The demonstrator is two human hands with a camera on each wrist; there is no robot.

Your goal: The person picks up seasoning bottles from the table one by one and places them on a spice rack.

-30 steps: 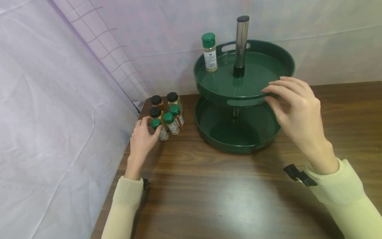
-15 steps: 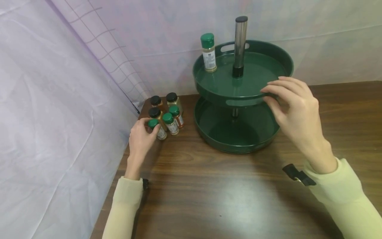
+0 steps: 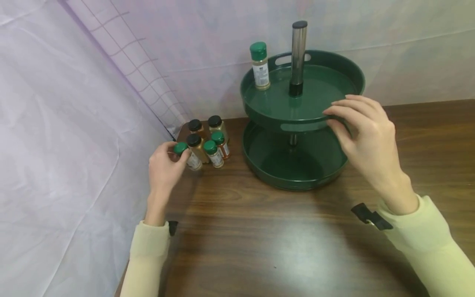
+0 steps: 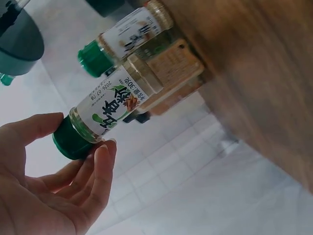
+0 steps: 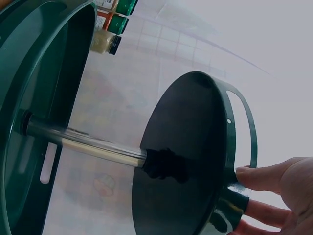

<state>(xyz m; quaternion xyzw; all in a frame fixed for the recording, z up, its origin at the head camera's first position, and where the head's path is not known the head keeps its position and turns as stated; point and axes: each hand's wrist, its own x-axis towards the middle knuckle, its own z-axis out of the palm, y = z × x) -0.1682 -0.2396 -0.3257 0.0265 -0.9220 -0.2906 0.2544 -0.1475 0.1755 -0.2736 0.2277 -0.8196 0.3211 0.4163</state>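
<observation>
My left hand (image 3: 163, 169) pinches the green cap of a small spice jar (image 4: 115, 100) between thumb and fingers. The jar has a white label and leans, base away from the palm. Close beside it stand a black-capped jar (image 3: 198, 148) and another green-capped jar (image 3: 214, 154). My right hand (image 3: 371, 140) grips the front right rim of a green two-tier tray stand (image 3: 265, 119). In the right wrist view, the thumb presses the rim beside a handle slot, with the fingers on the other side. A taller green-capped spice jar (image 3: 261, 74) stands on the upper tier.
More jars stand at the table's back left corner: two black-capped ones and a red-filled jar (image 3: 220, 146) with a green cap. The stand's lower tier (image 3: 259, 173) sits on the wooden table (image 3: 237, 231). White cloth (image 3: 74, 123) hangs at the left and behind.
My left hand has closed around the small jar's cap and shifted left with it, away from the neighbouring jars. My right hand stays at the tray rim.
</observation>
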